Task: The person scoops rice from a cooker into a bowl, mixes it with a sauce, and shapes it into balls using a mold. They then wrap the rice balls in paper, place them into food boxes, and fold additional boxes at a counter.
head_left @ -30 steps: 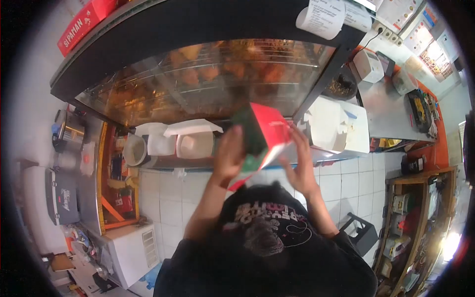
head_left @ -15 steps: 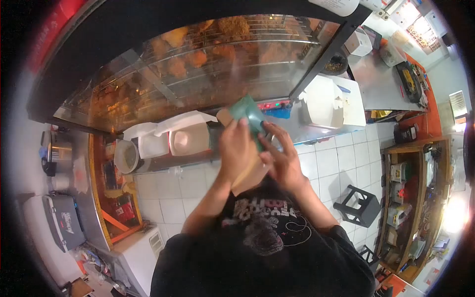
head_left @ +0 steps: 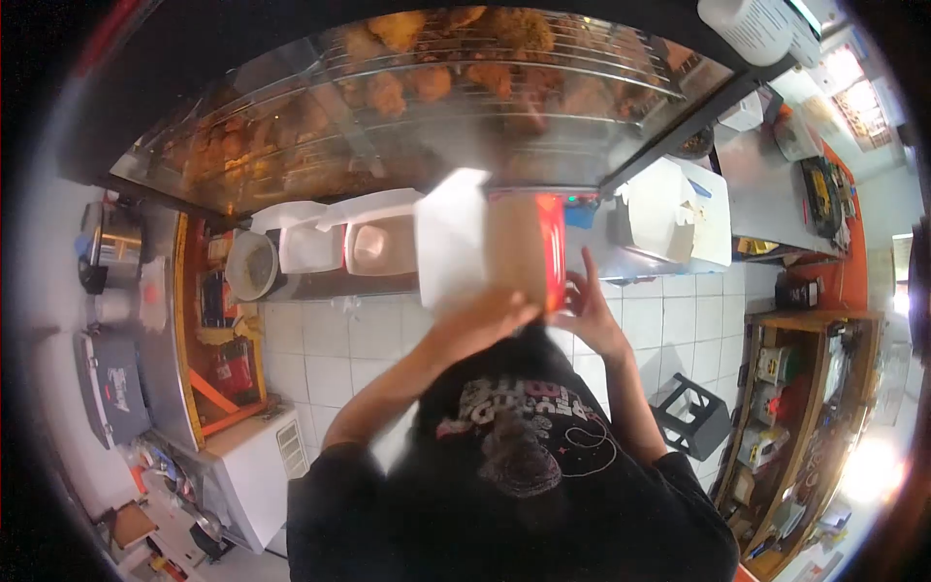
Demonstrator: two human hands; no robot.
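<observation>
The fingers (head_left: 504, 312) of the left hand (head_left: 482, 325) are curled up under the bottom edge of a carton (head_left: 490, 242), gripping it from below, though the hand is blurred and I cannot make out each finger. The right hand (head_left: 587, 312) presses against the carton's red side, its fingers spread fairly wide with the fingertips touching the red panel rather than wrapped round it. The carton is held up in front of the person's chest, between the two hands; its white flap (head_left: 449, 238) stands open on the left, a brown inner face shows in the middle, and the red wall (head_left: 551, 247) is on the right. It hangs in the air just in front of the tabletop (head_left: 601, 267), a steel ledge along the foot of a glass warming cabinet (head_left: 427, 107) with fried pieces on its wire racks. On that ledge, left of the carton, sit two open white boxes (head_left: 373, 242) side by side and a round tub (head_left: 252, 264) just beyond them. To the right of the carton stands another open white box (head_left: 669, 209). Below the hands is a white tiled floor (head_left: 320, 339), and a dark stool (head_left: 693, 417) stands on it by the person's right elbow.
</observation>
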